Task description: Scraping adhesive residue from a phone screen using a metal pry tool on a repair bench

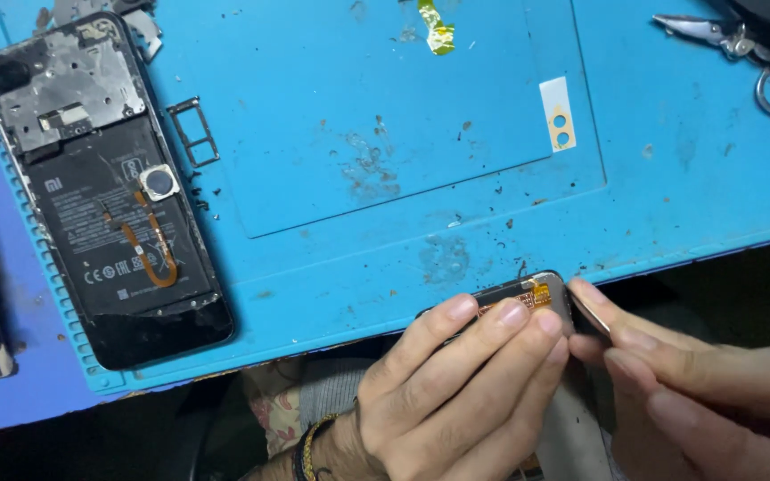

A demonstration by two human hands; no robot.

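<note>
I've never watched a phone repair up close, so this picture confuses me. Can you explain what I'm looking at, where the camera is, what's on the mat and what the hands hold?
The camera sits on the person's head, looking down at their own bare hands. The left hand grips a dark phone panel with an orange flex strip at its edge. The right hand presses a thin flat metal tool against that edge. On the blue work mat lies an opened phone with its battery exposed, a SIM tray beside it, yellow tape, a small white sticker, and pliers at top right.
</note>
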